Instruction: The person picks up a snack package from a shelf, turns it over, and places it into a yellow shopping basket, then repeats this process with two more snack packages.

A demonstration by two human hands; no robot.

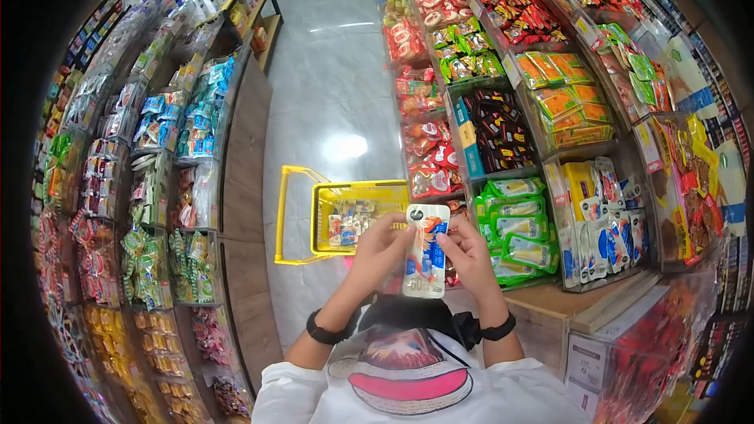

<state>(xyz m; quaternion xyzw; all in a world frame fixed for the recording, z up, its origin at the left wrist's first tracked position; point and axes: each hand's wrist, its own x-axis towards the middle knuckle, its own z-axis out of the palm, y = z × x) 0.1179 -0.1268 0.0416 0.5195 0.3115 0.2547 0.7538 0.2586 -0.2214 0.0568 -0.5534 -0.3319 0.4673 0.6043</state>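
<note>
Between my two hands is a snack packet (pixel 426 255), slim and upright, white and blue with an orange-red picture and a black round mark at its top. My left hand (pixel 382 250) pinches its left edge. On the opposite edge, my right hand (pixel 469 250) grips it with the thumb on the front. Just beyond my left hand stands a yellow basket (pixel 320 224) with a yellow handle, holding several small packets (pixel 353 221). To the right, a clear bin (pixel 609 267) holds blue and white packets that look similar.
Bins of green packets (pixel 514 228), dark packets (pixel 499 129) and orange packets (pixel 569 102) line the right side. Along the left runs a rack of bagged snacks (pixel 149 196) with a wooden end panel (pixel 243 157). A grey tiled floor (pixel 330 71) stretches ahead between them.
</note>
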